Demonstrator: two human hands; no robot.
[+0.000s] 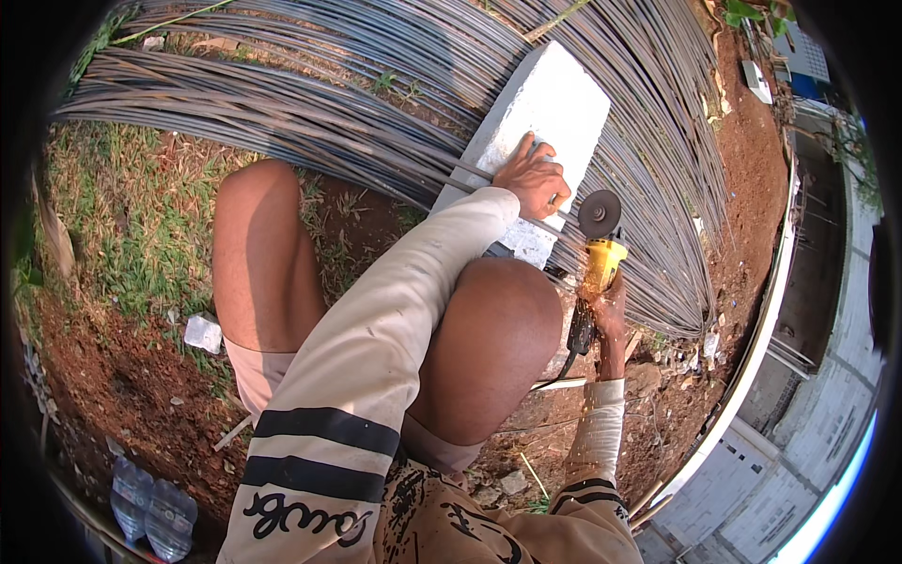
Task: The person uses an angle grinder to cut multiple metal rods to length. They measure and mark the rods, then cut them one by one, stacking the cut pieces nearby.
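Observation:
My left hand (534,179) presses down on a white block (554,89), its fingers curled round a steel rod (477,172) that crosses the block. In my right hand (609,305) is a yellow and black angle grinder (604,256), held by its body. The grinder's dark round disc (599,214) is just right of the block's near end, apart from my left hand. Small orange sparks show around my right hand and forearm. Whether the disc touches a rod cannot be seen clearly.
Long bundles of steel rods (282,103) spread under and beyond the block, bending round on the right. A black cord (564,368) trails from the grinder past my knee. Clear plastic bottles (155,508) stand at lower left. Grass, red soil and a pale stone (203,333) lie nearby.

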